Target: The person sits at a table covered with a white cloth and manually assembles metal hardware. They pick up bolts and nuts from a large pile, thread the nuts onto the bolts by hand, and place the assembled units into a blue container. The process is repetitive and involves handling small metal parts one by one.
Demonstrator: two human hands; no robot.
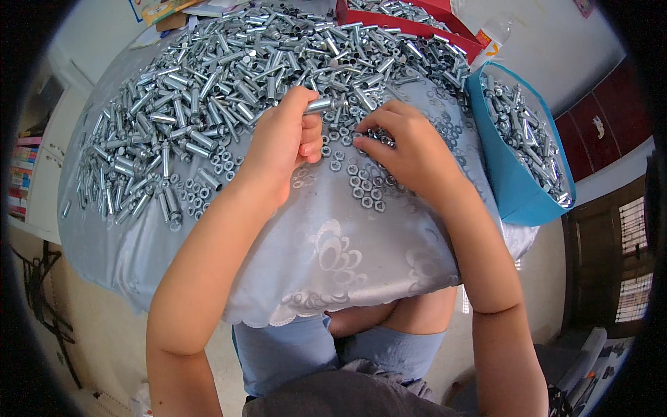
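My left hand [281, 142] is closed around a silver sleeve anchor bolt [319, 105], which points to the right out of the top of my fist. To its right, my right hand [406, 142] is bent low over a cluster of small hex nuts [366, 186] on the cloth. Its thumb and fingertips come together at a nut [358, 135], partly hidden by the fingers. Beyond both hands spreads a large heap of loose metal anchor sleeves and bolts [229, 83]. More nuts [197, 193] lie left of my left forearm.
A pale patterned tablecloth [347, 257] covers the round table. At the right edge stands a blue fabric bin [511, 177] full of assembled anchors. A red box [417, 36] with metal parts sits at the back, beside a clear plastic bottle [492, 42].
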